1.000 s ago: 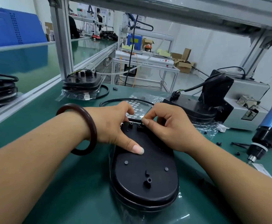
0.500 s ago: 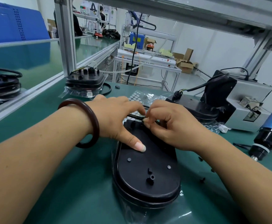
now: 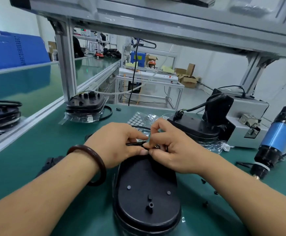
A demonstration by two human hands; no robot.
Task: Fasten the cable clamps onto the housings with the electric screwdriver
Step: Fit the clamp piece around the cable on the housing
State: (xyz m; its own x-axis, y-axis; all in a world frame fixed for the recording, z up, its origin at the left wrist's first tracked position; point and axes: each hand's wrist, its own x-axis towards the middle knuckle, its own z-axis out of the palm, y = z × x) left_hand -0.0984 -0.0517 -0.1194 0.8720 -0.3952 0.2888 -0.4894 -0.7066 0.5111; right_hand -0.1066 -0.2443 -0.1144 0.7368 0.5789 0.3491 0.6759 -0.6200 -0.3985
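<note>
At the housing's (image 3: 147,188) 12 o'clock end, the left hand (image 3: 120,143) pinched a black cable (image 3: 134,143). The right hand (image 3: 172,150) pinched a small part (image 3: 156,147), mostly hidden by its curled fingers. The electric screwdriver (image 3: 274,138) hung at 3 o'clock, beyond loose screws (image 3: 203,181).

White walls (image 3: 223,65), aluminium frame (image 3: 67,65), cardboard boxes (image 3: 188,77) behind.

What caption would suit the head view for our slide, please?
Over the housing, left hand and right hand pinch a black cable; screwdriver untouched.

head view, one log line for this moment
left hand pinches cable | right hand pinches small part over housing | electric screwdriver unheld, far right
</note>
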